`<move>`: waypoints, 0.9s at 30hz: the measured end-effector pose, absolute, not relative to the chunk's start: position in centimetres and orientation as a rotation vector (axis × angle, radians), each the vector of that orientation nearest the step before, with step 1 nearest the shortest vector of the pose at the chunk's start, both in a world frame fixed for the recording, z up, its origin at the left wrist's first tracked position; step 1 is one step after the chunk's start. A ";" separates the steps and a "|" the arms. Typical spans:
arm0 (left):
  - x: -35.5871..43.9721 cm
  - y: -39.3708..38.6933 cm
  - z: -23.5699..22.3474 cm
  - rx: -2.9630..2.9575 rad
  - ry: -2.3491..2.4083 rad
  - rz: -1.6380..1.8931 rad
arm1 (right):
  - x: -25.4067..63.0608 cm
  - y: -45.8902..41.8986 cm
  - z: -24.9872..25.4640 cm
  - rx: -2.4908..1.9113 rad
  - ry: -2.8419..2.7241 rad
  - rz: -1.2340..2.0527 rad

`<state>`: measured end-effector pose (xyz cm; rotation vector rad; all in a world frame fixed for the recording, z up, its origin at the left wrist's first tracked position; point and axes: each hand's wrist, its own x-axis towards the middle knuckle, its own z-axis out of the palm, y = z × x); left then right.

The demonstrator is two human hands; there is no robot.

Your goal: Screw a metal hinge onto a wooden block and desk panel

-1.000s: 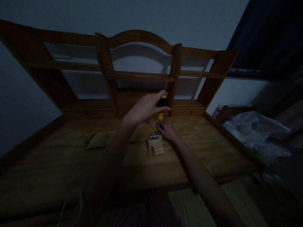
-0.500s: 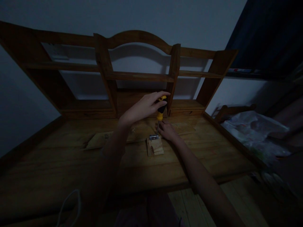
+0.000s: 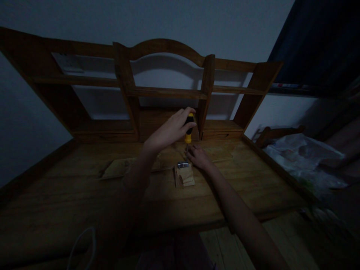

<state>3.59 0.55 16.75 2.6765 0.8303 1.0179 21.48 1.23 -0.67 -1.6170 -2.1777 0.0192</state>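
My left hand point(image 3: 173, 129) is closed around the black and yellow handle of a screwdriver point(image 3: 188, 129), held nearly upright. Its thin metal shaft runs down to the right end of a small silver hinge point(image 3: 183, 164); the tip itself is too small to make out. The hinge lies where a small square piece of wood point(image 3: 185, 177) meets a long wooden strip point(image 3: 118, 167). My right hand point(image 3: 198, 156) rests on the strip just right of the shaft, with its fingers stretched out over the wood. Whether those fingers touch the shaft is unclear.
All this lies on a wooden desk point(image 3: 163, 210) with a shelf unit point(image 3: 168, 92) along its back. Beyond the right edge are a clear plastic bag point(image 3: 303, 148) and a chair back point(image 3: 278, 132). A white cable point(image 3: 94, 240) loops at the lower left. The room is dim.
My left hand and the screwdriver handle have shifted slightly left, and the screwdriver stands straighter. The left fingers have curled closer round the handle's top. My right hand stays in place.
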 end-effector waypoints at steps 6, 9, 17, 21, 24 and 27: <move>3.9 -0.5 16.7 2.685 1.054 1.040 | 21.5 1.3 -0.5 -1.613 -2.185 0.018; 3.8 -0.3 17.0 2.700 0.916 0.964 | 21.5 1.2 -0.5 -1.613 -2.185 0.018; 3.9 -0.8 17.0 2.762 1.097 1.017 | 21.4 1.1 -0.5 -1.618 -2.184 0.008; 4.1 -1.4 17.2 2.746 1.129 0.968 | 21.5 1.2 -0.6 -1.621 -2.183 -0.001; 3.9 -1.2 17.5 2.760 0.936 0.884 | 21.5 1.2 -0.6 -1.623 -2.183 -0.006; 3.6 -0.8 17.4 2.763 0.814 0.870 | 21.4 1.2 -0.6 -1.612 -2.182 -0.006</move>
